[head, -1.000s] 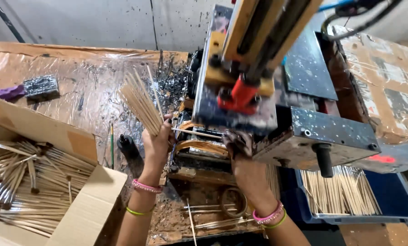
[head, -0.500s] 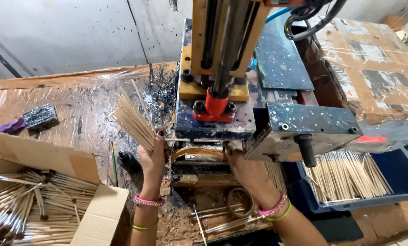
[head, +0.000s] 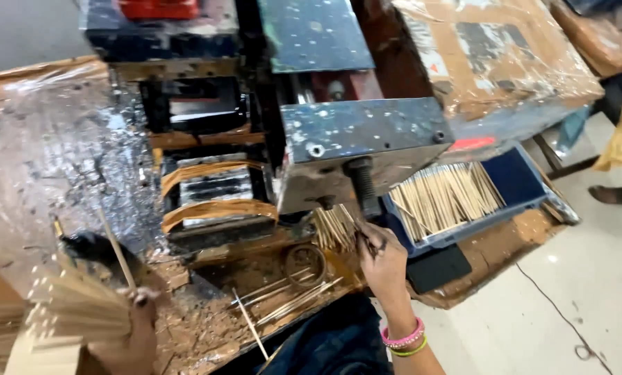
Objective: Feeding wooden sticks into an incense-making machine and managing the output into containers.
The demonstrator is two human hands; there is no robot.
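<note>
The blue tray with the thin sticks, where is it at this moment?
In the head view the blue tray sits right of centre, beside the metal machine and just beyond the right hand, which holds a small bunch of sticks.

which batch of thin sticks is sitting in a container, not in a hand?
The pale sticks lying in the blue tray right of the machine. The fanned bundle is in the left hand; the small bunch is at the right hand.
</note>
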